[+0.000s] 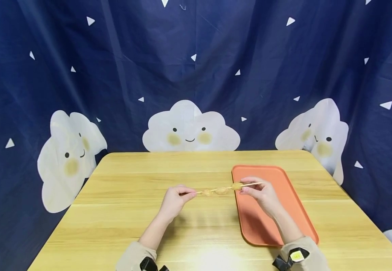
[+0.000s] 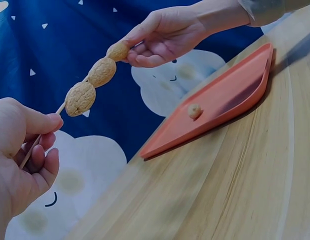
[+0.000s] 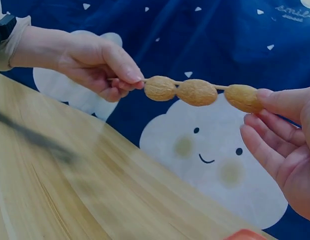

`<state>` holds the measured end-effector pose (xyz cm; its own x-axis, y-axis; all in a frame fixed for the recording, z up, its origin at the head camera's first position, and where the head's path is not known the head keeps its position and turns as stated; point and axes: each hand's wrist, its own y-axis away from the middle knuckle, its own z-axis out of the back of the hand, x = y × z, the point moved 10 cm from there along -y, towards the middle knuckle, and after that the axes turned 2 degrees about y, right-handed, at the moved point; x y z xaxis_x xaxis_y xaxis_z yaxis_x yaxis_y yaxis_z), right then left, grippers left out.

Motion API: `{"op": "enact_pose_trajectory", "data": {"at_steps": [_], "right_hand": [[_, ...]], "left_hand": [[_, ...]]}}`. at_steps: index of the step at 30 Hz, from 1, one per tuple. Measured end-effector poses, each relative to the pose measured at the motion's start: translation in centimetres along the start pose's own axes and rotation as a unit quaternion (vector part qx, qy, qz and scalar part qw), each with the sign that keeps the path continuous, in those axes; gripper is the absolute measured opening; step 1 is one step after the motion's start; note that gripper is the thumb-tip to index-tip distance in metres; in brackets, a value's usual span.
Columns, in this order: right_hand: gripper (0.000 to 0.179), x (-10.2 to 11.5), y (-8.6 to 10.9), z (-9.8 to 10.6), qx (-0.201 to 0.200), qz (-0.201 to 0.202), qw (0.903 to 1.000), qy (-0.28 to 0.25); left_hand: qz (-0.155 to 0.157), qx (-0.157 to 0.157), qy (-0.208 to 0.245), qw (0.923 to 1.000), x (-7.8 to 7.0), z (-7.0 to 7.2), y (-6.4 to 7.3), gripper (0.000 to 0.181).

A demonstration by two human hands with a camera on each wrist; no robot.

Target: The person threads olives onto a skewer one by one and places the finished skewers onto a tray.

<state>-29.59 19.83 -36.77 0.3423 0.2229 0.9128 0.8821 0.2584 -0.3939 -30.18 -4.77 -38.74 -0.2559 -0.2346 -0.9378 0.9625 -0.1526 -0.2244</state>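
A thin wooden skewer (image 2: 60, 108) carries three brown, wrinkled oval balls (image 3: 196, 92) in a row. My left hand (image 1: 176, 200) pinches it near its left end, thumb against fingers, with the tail of the stick running across the palm in the left wrist view. At the other end, my right hand (image 1: 263, 195) pinches the outermost ball (image 3: 242, 98) between thumb and fingers. The skewer is held nearly level above the table, its right end over the tray. A small light-brown piece (image 2: 194, 111) lies on the orange tray (image 1: 255, 226), hidden behind my right hand in the head view.
The tray, with a low raised rim, lies on the right part of the wooden table (image 1: 141, 173). A dark blue curtain (image 1: 196, 75) with white clouds and triangles hangs behind the table and along its sides.
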Motion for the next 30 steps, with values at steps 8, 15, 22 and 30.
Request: {"op": "enact_pose_trajectory", "data": {"at_steps": [8,15,22,30], "right_hand": [[0.025,-1.0,0.8,3.3,-0.043,-0.028,0.9938,0.099],[0.021,-1.9,1.6,6.8,-0.082,-0.04,0.9903,0.105],[0.042,-3.9,2.0,9.3,-0.108,-0.111,0.9726,0.173],[0.042,-6.8,2.4,11.8,-0.117,-0.149,0.9484,0.254]], "left_hand": [[0.015,-0.018,0.001,0.9997,0.3,0.8,0.3,0.008],[0.02,-0.019,-0.007,0.9996,-2.3,1.6,1.7,0.008],[0.021,-0.017,-0.007,0.9996,-1.8,1.9,1.8,0.008],[0.029,-0.012,-0.002,0.9995,0.5,1.8,1.3,0.007]]}}
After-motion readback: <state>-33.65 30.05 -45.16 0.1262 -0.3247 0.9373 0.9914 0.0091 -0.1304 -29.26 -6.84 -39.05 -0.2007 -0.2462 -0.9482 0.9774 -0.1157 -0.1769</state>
